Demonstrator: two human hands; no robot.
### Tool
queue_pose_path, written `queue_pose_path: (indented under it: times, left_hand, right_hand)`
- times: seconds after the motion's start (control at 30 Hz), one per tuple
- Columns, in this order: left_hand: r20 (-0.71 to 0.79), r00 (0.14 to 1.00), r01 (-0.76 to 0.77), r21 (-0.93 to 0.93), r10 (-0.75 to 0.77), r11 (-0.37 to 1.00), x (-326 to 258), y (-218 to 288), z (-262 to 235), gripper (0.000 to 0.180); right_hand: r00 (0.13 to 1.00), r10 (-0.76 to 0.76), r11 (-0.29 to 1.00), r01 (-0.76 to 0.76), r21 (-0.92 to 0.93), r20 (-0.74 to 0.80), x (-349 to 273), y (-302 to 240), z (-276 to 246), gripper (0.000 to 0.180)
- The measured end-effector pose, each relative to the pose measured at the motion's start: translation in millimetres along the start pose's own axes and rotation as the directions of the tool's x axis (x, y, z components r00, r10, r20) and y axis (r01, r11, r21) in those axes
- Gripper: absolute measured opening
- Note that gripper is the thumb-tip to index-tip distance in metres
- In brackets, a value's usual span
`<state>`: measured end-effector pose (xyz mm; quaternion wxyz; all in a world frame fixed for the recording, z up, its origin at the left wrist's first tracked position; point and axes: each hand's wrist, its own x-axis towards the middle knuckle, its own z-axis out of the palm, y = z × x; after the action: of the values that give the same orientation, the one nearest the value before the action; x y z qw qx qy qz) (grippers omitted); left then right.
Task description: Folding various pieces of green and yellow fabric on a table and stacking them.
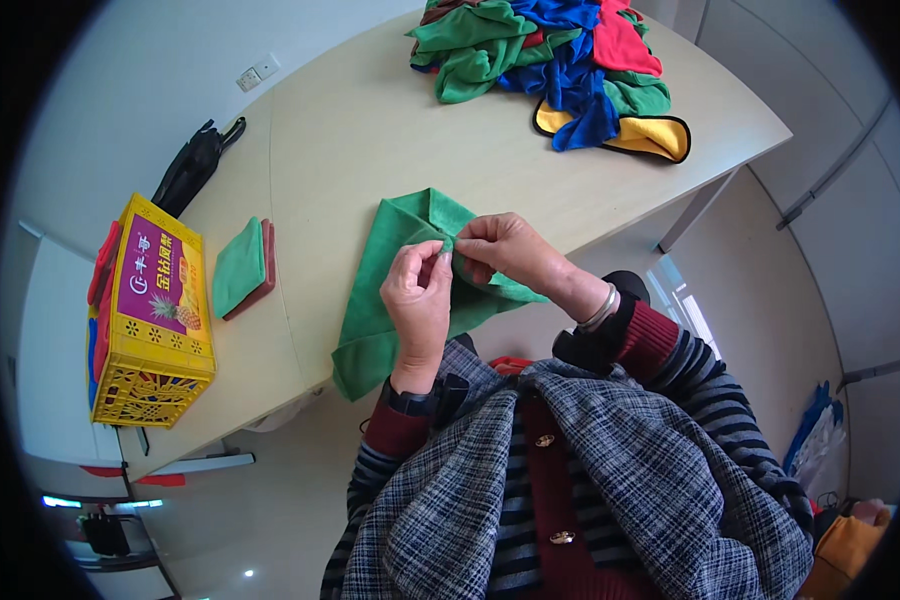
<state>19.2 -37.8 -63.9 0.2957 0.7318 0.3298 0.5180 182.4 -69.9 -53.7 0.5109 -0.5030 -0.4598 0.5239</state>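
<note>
A green cloth (375, 295) lies partly folded at the table's near edge, one part of it hanging over that edge. My left hand (418, 290) pinches a bit of this cloth between thumb and fingers. Right beside it, my right hand (500, 245) is closed on the same cloth, with its fingertips almost touching the left ones. The small piece between the fingertips is mostly hidden. To the left, a folded green cloth (238, 270) rests on top of a folded brown cloth (269, 280).
A yellow plastic crate (155, 390) with coloured cloths stands at the table's left. Behind it lies a black folded umbrella (195, 165). Green, blue and red cloths are heaped at the far side, near a yellow cloth (660, 135) with black edging. A wall socket (258, 72) is behind the table (350, 130).
</note>
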Motion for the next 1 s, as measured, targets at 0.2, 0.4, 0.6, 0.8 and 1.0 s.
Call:
queue_pose_path:
  times: [0.2, 0.4, 0.6, 0.8, 1.0]
  left_hand:
    - [0.004, 0.967, -0.249, 0.183, 0.253, 0.951, -7, -1, 0, 0.013]
    - [0.180, 0.926, -0.372, 0.271, 0.333, 0.888, -9, 0, -3, 0.009]
    - [0.128, 0.983, -0.178, 0.476, 0.132, 0.861, 89, -64, -33, 0.012]
    - [0.374, 0.927, -0.244, 0.667, -0.033, 0.704, 164, -187, -8, 0.028]
    - [0.605, 0.618, -0.269, 0.763, -0.502, 0.588, 187, -192, 20, 0.031]
  right_hand:
    - [0.997, 0.080, 0.993, -0.080, 0.088, -0.004, -2, 3, 2, 0.020]
    - [0.981, 0.190, 0.961, -0.196, 0.197, 0.048, -4, 15, -10, 0.018]
    - [0.987, 0.156, 0.984, -0.157, 0.082, 0.026, -16, 11, -7, 0.017]
    - [0.995, 0.069, 0.997, -0.065, -0.051, 0.075, -25, 3, 13, 0.017]
    - [0.997, 0.014, 0.990, -0.003, -0.138, 0.078, -33, -1, 4, 0.018]
